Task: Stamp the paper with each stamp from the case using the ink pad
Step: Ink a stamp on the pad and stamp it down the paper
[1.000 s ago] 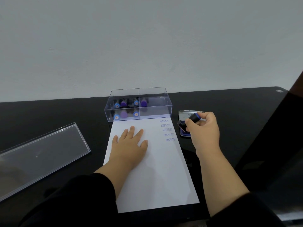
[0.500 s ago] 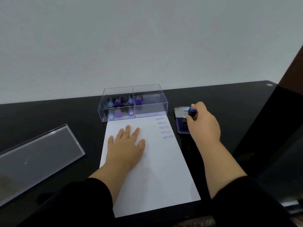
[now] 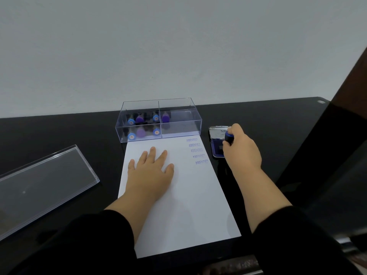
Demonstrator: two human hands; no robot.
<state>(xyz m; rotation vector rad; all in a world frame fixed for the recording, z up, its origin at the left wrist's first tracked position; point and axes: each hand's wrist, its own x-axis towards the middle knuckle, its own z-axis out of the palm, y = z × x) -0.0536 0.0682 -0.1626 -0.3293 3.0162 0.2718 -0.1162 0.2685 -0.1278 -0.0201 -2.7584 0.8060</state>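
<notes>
A white sheet of paper (image 3: 188,205) lies on the black table, with several blue "AMENDED" prints (image 3: 196,150) down its upper right edge. My left hand (image 3: 152,171) rests flat on the sheet, fingers spread. To the right of the paper sits the open ink pad (image 3: 216,149), its lid raised behind. My right hand (image 3: 241,151) grips a stamp with a blue and black handle (image 3: 228,137), held upright on the pad. The clear case (image 3: 158,121) stands at the top of the paper, with several blue and purple stamps (image 3: 141,126) in its left half.
The case's clear lid (image 3: 43,185) lies on the table at the left. A pale wall rises right behind the table's back edge. A dark panel (image 3: 337,155) slants along the right side.
One second ago my right hand held the stamp tilted above the pad; it now stands upright on the pad. My left hand has stayed flat on the paper.
</notes>
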